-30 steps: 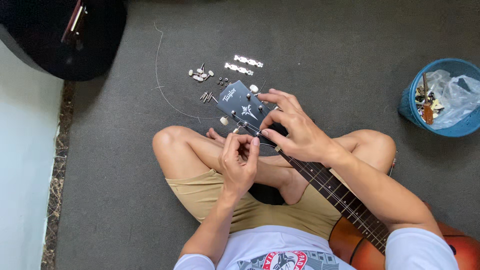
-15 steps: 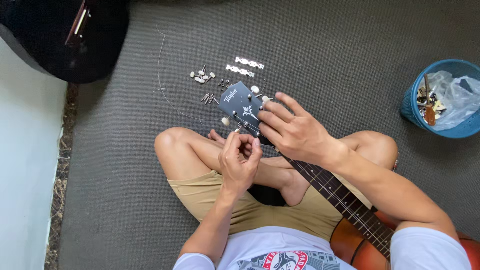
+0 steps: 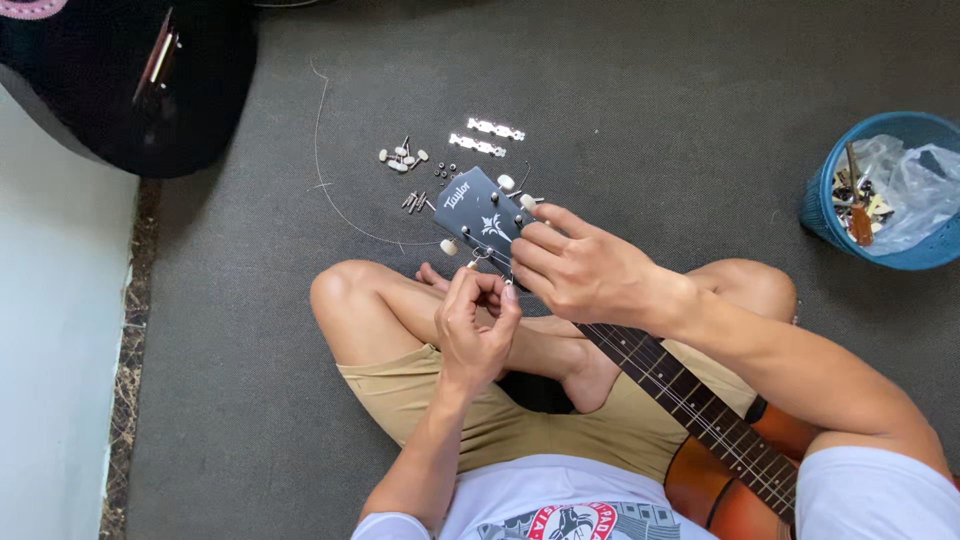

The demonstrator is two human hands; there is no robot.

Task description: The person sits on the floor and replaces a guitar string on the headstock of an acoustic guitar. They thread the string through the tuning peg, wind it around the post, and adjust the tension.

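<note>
Here, right hand (image 3: pixel 585 270) fingers wrap the guitar headstock (image 3: pixel 480 212); left hand (image 3: pixel 475 320) fingertips pinch tog. on a tuning peg (image 3: pixel 473 257) at its edge.

We cannot see the dark guitar headstock's (image 3: pixel 478 210) lower end, covered by the right hand (image 3: pixel 585 272). Whatever the left hand (image 3: pixel 475 325) pinches is too small to identify. The orange-brown wooden guitar body (image 3: pixel 735 485) runs off the bottom edge.
</note>
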